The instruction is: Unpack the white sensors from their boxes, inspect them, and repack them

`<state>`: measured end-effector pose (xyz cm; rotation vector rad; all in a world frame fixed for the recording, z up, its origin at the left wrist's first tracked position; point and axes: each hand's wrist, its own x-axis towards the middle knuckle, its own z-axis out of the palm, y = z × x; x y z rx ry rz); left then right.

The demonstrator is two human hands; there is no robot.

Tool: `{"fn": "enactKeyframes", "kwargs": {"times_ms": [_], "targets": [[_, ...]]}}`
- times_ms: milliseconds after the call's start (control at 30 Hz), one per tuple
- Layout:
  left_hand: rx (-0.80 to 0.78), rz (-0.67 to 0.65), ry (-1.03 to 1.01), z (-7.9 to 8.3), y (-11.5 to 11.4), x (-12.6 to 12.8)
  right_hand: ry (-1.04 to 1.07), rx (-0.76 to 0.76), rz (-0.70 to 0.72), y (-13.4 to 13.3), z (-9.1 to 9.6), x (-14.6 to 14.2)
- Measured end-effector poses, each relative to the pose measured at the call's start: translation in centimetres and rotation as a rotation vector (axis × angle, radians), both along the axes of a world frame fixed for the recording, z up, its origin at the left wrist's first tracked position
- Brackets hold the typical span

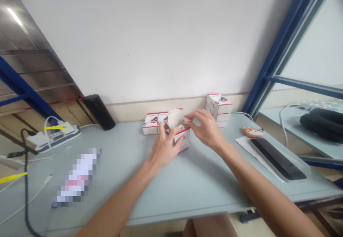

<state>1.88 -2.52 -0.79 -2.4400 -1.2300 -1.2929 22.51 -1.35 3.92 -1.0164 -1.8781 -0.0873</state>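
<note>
Near the middle of the table, a small white-and-red cardboard box [183, 142] stands with its top flap [175, 118] raised. My left hand [165, 143] is wrapped round the box from the left, thumb across its front. At the opening, the fingers of my right hand [205, 126] are bent together in a pinch. What they hold, if anything, is too blurred to name. Behind my left hand, white-and-red boxes [151, 122] lie side by side against the wall. More such boxes are stacked [221, 112] behind my right hand.
To the left are a black cylinder [99, 112], a white power strip [57, 137], loose cables and a pixelated item [77, 179]. A dark-screened phone-like device [278, 158] lies on white paper [245, 146] at right, beside an orange-and-white object [253, 132]. Blue frame posts [278, 44] border the table.
</note>
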Motion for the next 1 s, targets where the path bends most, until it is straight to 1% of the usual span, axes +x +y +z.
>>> {"fn": "enactKeyframes", "kwargs": {"times_ms": [67,200,267,333,400,467,533,633,700,733,867,933,1000], "targets": [[-0.006,-0.009,-0.004,0.0,0.0,0.0,-0.017,-0.003,0.025,0.2,-0.1,0.1],[-0.007,-0.015,-0.034,0.1,-0.1,0.0,-0.096,0.007,0.026,0.1,-0.1,0.2],[-0.027,-0.020,-0.081,0.0,0.1,0.0,-0.146,-0.019,0.067,-0.2,0.0,0.1],[-0.051,-0.041,-0.164,-0.2,0.5,0.0,-0.152,-0.054,0.129,-0.4,-0.1,0.0],[-0.076,-0.082,-0.293,-0.6,1.0,0.0,-0.068,-0.085,0.159,-0.3,-0.2,-0.2],[-0.111,-0.130,-0.428,-1.0,1.5,0.0,0.090,-0.107,0.161,0.0,-0.6,-0.3],[-0.147,-0.169,-0.495,-1.2,1.8,-0.1,0.207,-0.153,0.203,0.4,-0.9,-0.3],[-0.115,-0.168,-0.399,-0.8,1.9,-0.5,0.207,-0.264,0.314,0.8,-1.3,-0.3],[-0.070,-0.142,-0.327,-0.5,1.9,-0.8,0.213,-0.330,0.353,0.8,-1.4,-0.5],[-0.056,-0.131,-0.312,-0.3,1.9,-1.0,0.251,-0.347,0.361,0.7,-1.5,-0.7],[-0.067,-0.152,-0.307,-0.5,2.2,-1.1,0.456,-0.316,0.384,0.7,-1.6,-1.4],[-0.093,-0.207,-0.396,-0.9,2.4,-0.9,0.420,-0.264,0.392,0.7,-1.6,-1.5],[-0.122,-0.275,-0.527,-1.3,2.5,-0.6,0.316,-0.210,0.398,0.6,-1.6,-1.6]]}}
